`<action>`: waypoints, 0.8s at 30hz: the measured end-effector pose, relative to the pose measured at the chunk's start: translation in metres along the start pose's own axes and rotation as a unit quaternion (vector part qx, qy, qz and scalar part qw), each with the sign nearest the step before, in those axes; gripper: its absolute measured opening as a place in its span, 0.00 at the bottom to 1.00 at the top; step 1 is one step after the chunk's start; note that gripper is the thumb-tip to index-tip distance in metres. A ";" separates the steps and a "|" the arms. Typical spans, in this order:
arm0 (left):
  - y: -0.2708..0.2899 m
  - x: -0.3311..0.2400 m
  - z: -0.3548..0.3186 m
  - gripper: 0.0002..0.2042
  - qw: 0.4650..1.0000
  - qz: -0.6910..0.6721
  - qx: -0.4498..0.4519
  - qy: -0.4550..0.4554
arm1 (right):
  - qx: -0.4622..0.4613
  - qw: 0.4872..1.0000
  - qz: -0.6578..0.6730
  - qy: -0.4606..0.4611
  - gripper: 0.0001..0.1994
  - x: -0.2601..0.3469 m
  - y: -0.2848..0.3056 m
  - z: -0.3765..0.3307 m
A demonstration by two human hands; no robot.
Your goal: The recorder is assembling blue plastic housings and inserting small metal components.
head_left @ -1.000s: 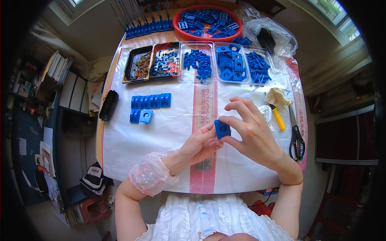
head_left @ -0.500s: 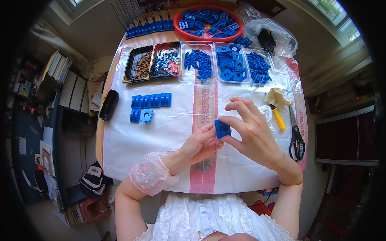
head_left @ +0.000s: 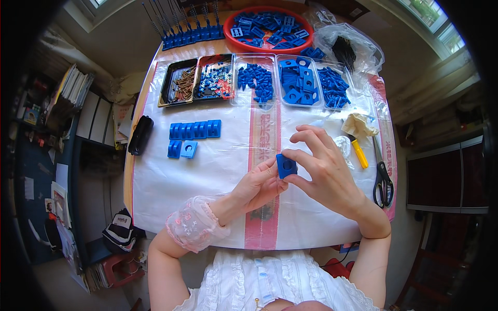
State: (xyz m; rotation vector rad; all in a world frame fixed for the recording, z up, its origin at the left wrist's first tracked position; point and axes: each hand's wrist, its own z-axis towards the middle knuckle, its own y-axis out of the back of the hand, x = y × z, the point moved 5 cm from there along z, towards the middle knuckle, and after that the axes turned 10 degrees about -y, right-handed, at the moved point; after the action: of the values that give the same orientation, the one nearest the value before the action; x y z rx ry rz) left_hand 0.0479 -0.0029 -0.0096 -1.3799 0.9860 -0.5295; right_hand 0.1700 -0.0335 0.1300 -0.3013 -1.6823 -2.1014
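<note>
A blue square plastic plate with a round hole [head_left: 287, 166] is held above the table between both hands. My left hand [head_left: 259, 183] pinches its left edge. Thumb and index finger of my right hand [head_left: 327, 173] grip the same plate at its top and lower right. To the left on the table lie two short rows of similar blue pieces [head_left: 194, 130]; the lower row ends in a lighter blue plate with a hole [head_left: 189, 150].
Trays of screws [head_left: 184, 85], small nuts [head_left: 213, 83], blue cones [head_left: 255, 83], blue plates [head_left: 299, 85] and blue pegs [head_left: 333, 88] line the back. Behind stands a red basin [head_left: 228, 36]. Scissors [head_left: 383, 184] and a yellow-handled tool [head_left: 359, 154] lie right; a black case [head_left: 141, 136], left.
Both hands keep the blue plate in almost the same place; it has shifted very slightly to the left. Nothing else has visibly moved.
</note>
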 end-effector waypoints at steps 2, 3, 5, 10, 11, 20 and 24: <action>-0.001 0.000 0.000 0.19 1.000 -0.001 -0.002 0.000 | -0.002 1.000 0.001 -0.001 0.18 0.000 0.000 0.000; -0.001 0.000 0.000 0.19 1.000 -0.001 -0.005 0.000 | -0.004 1.000 0.003 -0.001 0.18 0.000 0.000 0.000; 0.001 0.000 -0.001 0.19 1.000 0.001 -0.010 -0.001 | -0.005 1.000 0.004 -0.001 0.18 0.000 0.000 0.000; 0.001 0.000 0.000 0.19 1.000 -0.002 0.003 0.000 | -0.003 1.000 0.004 -0.001 0.18 0.000 0.000 0.000; 0.001 0.000 0.000 0.19 1.000 -0.003 0.004 0.001 | -0.002 1.000 0.005 -0.002 0.18 0.000 0.000 0.000; 0.003 0.001 0.000 0.19 1.000 -0.011 0.008 0.004 | -0.003 1.000 0.007 -0.001 0.18 -0.001 0.000 0.000; 0.004 0.001 0.000 0.19 1.000 -0.007 0.010 0.004 | -0.003 1.000 0.007 -0.002 0.18 0.000 0.001 0.000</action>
State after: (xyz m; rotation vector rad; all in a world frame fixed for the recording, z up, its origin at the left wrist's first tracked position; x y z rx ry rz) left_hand 0.0473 -0.0032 -0.0132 -1.3683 0.9750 -0.5536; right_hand 0.1703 -0.0341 0.1306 -0.3194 -1.6723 -2.0964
